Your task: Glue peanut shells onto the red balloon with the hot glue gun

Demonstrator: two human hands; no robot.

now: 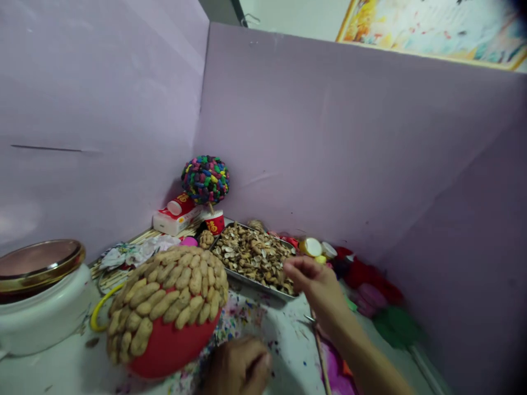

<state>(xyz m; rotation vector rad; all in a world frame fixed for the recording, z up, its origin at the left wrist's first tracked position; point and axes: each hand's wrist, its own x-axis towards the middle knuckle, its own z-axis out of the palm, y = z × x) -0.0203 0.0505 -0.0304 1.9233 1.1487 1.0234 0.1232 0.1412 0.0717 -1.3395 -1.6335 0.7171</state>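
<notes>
A red ball (177,348) partly covered with peanut shells (177,285) rests on the table at the front left; its lower side is bare red. Close to its right, at the bottom edge, my left hand (239,365) is closed with fingers curled; whatever it holds is hidden. My right hand (310,277) reaches over the right end of a metal tray (263,285) heaped with loose peanut shells (251,252). Its thumb and fingers are pinched together, and I cannot make out what is between them.
On the left stands a white pot (45,318) with a gold-rimmed lid (43,266). Behind are a multicoloured ball (206,180) on a stick in a red cup (214,223) and a tissue pack (173,222). Purple panels (321,137) enclose the table. Red cloth-like material (370,277) lies right.
</notes>
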